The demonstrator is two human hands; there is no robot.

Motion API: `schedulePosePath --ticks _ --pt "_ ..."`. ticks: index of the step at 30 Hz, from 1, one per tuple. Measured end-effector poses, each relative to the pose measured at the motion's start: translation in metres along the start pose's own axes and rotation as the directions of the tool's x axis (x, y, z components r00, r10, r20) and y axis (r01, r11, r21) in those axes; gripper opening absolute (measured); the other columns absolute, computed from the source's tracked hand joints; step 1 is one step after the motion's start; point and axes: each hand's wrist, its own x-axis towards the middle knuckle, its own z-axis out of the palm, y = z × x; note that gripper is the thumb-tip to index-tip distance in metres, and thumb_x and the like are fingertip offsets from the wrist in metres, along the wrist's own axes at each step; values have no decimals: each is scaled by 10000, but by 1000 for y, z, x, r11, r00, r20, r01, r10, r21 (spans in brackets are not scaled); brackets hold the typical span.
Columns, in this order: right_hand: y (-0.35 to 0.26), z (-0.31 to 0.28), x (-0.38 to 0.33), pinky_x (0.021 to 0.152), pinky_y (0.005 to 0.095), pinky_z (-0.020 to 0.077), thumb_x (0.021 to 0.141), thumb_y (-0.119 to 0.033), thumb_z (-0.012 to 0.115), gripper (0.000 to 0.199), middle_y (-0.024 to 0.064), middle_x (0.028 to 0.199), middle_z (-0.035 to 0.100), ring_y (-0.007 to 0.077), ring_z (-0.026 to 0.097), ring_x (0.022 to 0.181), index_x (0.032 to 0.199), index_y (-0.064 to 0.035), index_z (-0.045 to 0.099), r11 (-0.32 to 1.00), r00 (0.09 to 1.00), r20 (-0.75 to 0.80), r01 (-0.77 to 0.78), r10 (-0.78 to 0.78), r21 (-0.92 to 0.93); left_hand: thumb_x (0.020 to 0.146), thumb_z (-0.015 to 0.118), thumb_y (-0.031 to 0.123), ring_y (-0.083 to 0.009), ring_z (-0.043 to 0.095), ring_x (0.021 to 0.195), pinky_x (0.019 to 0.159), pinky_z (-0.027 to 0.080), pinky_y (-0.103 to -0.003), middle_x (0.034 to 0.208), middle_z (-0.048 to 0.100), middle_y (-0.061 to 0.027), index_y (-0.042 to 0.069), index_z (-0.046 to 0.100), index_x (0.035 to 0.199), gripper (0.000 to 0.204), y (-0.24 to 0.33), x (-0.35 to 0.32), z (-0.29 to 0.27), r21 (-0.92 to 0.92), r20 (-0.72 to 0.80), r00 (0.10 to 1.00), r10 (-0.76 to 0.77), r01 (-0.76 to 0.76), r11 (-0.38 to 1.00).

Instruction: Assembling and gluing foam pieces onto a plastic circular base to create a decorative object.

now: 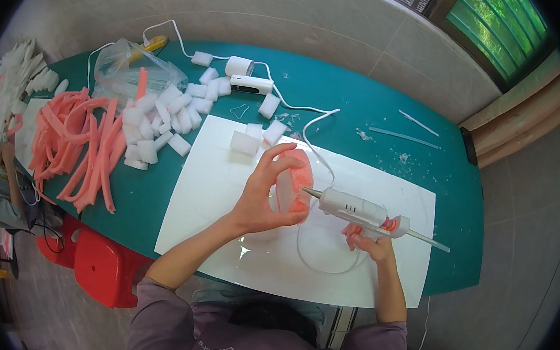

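Note:
My left hand (256, 198) grips a piece of pink foam (302, 175) with a white part on its inner side, fingers over the top and thumb below. In my right hand (372, 245) is a white hot glue gun (354, 209), held by its handle. Its metal nozzle points left and touches or nearly touches the pink foam; I cannot tell which. A glue stick (431, 241) sticks out of the gun's back end. Both hands are above a glossy white board (201, 215). Just beyond my left hand lie a few white foam blocks (245, 143).
Pink foam strips (101, 154) and piled white foam blocks (146, 151) cover the green table's (326, 93) left side, near a clear plastic bag (120, 73). A white cord (306, 134) crosses the board. Loose glue sticks (404, 137) lie right. Another person's arm (12, 164) shows far left.

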Motion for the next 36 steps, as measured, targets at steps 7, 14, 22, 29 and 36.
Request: schedulePosePath --ticks 7,14,22,29,36 --pt "-4 2 -1 475 243 422 701 -24 602 84 60 639 544 112 500 526 773 -1 566 997 998 -24 -64 65 38 520 725 179 -300 318 1197 853 429 -442 1317 258 -100 171 388 1122 690 2 1 -1 31 -14 1000 4 -4 1000" --pt "0 -2 -1 472 266 425 691 -39 590 249 92 723 578 130 515 532 931 11 545 998 999 25 -48 47 29 532 723 199 -299 326 1190 856 431 -432 1319 253 -105 184 376 1155 713 5 3 -3 -61 -55 998 -39 36 997" --pt "-5 2 4 582 316 461 679 -128 599 332 86 704 592 149 541 549 981 2 550 994 997 60 -50 55 -93 558 731 198 -299 353 1168 855 435 -386 1275 297 -136 129 412 1154 679 4 2 -2 -52 -84 996 -9 5 999" --pt "7 -6 1 599 294 450 665 -53 610 193 59 674 567 133 530 558 849 -11 571 999 998 68 15 -13 -36 560 732 200 -297 348 1172 859 437 -394 1278 293 -130 138 415 1150 673 8 3 -3 -88 -82 996 -37 30 996" --pt "19 -17 0 518 238 446 681 5 607 213 85 754 594 122 549 638 893 4 584 985 978 127 171 -168 -13 563 734 202 -290 351 1168 841 451 -399 1279 293 -110 148 405 1152 677 9 3 -1 -140 -83 994 -64 52 989"
